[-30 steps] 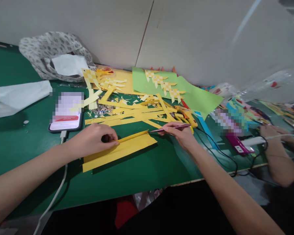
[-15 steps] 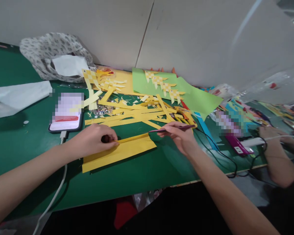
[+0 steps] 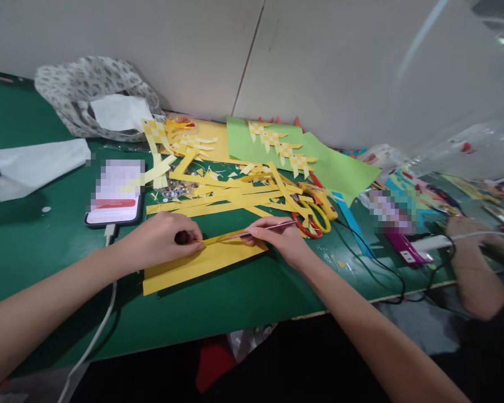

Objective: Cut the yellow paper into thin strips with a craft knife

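A folded yellow paper sheet (image 3: 205,267) lies on the green table in front of me. My left hand (image 3: 172,240) pinches its upper fold near the middle, thumb and fingers together. A thin dark pink pen-like tool (image 3: 273,226) is in my right hand (image 3: 273,238), its tip over the fold just right of my left fingers. The fingers of my right hand rest at the sheet's upper right edge. Beyond the sheet is a pile of yellow paper strips (image 3: 235,196). Red and yellow-handled scissors (image 3: 315,225) lie right of that pile.
A charging phone (image 3: 115,193) lies at left, near a patterned cloth bag (image 3: 88,95). Woven paper fish (image 3: 285,148) rest on green paper (image 3: 336,168). A black cable and a magenta box (image 3: 405,246) are at right, beside another person's hand (image 3: 466,240).
My right hand has moved left with the tool, from beyond the sheet's right end onto its upper fold. This uncovers the scissors. My left hand has stayed in place.
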Demonstrator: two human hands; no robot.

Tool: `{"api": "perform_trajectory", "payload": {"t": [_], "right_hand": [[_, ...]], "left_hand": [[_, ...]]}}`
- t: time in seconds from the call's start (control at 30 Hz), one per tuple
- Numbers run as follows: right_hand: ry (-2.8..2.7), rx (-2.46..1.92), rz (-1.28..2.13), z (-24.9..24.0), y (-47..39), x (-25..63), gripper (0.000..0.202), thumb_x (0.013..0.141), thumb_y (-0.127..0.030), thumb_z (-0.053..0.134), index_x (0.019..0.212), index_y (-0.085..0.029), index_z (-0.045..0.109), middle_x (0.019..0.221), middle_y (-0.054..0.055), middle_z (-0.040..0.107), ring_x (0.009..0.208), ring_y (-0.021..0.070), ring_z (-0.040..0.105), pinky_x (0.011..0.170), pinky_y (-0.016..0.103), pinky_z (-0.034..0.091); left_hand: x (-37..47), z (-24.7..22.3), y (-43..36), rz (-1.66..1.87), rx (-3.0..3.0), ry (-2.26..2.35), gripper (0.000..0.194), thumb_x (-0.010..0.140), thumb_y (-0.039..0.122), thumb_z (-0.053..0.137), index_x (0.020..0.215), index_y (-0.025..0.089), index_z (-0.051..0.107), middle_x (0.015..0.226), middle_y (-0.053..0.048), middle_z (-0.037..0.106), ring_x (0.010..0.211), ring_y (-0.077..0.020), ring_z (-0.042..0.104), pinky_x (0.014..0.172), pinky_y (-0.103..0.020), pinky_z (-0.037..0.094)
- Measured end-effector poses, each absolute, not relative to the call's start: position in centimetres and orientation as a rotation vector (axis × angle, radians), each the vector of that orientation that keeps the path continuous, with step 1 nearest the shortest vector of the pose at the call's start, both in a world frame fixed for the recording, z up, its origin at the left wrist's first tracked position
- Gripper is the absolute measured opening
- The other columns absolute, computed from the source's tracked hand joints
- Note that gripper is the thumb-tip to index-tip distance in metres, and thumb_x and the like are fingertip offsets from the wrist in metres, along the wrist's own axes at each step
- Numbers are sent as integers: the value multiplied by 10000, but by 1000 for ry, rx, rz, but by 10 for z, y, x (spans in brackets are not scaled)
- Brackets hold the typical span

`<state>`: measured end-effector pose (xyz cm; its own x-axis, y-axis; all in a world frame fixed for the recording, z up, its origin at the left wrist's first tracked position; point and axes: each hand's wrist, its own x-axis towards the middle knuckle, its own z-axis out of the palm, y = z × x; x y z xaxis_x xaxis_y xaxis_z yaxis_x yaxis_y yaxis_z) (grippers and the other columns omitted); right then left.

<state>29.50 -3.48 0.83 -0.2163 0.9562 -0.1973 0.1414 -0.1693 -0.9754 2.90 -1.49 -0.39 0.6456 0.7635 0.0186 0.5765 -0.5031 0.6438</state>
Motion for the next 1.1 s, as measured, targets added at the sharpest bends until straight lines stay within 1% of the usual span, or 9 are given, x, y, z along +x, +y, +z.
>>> {"api": "perform_trajectory", "payload": {"t": [0.27,0.43,0.53,0.6,0.63,0.77,0.9,1.0,1.1], "right_hand": [[-1366,-1370,1275,12,-23,337,114,633,-311,784,658,-206,747,642,30,723,599,173,675,649,318,565],[-1282,-1424,1129,13,-22,361,165,598,-336,811,646,-198,734,657,34,725,640,195,687,679,326,567],[-1181,-1387,1012,16,-25,357,236,667,-409,779,804,-226,722,800,31,746,723,202,702,745,350,566],[-1150,-1370,997,17,-29,345,321,763,-498,687,968,-251,677,928,41,742,750,187,703,763,352,562],[-1152,-1374,997,17,-31,338,352,799,-545,630,995,-253,654,957,49,735,746,178,700,755,348,563],[-1111,-1312,1145,19,-44,305,411,776,-637,589,825,-231,549,1077,46,660,812,190,687,691,342,581],[-1078,-1286,1286,24,-59,273,491,633,-541,765,882,-254,454,1144,32,583,800,172,653,615,301,583],[-1097,-1266,1313,24,-65,258,517,610,-389,801,925,-273,407,1229,21,526,783,143,635,643,290,569],[-1106,-1297,1270,20,-63,253,473,593,-225,770,872,-266,391,1080,-10,561,742,133,623,645,272,536]], "left_hand": [[28,-6,-15,397,2243,1044,233,828,403,564,803,214,699,751,7,692,657,-119,615,590,-208,453],[28,-4,-16,391,2248,1044,244,832,399,548,798,206,694,754,-5,694,657,-128,613,592,-216,457],[31,0,-18,410,2259,1025,238,837,380,538,800,201,689,758,-10,695,662,-132,614,604,-222,460],[34,3,-21,482,2216,1048,223,831,376,551,780,198,677,737,-2,689,637,-125,604,589,-220,452],[36,5,-22,528,2171,1075,220,827,383,561,771,198,667,728,2,683,627,-122,597,570,-217,444],[46,7,-31,741,1981,1208,229,833,415,563,778,199,614,710,10,653,629,-123,580,506,-208,412],[55,5,-37,730,1952,1147,171,857,368,535,844,202,571,740,10,651,654,-124,593,511,-211,422],[61,4,-39,700,1944,1118,149,840,329,550,930,211,531,780,8,671,673,-133,615,529,-221,442],[67,6,-40,630,1874,1083,251,801,254,569,1033,220,480,824,6,685,678,-138,642,575,-239,482]]}}
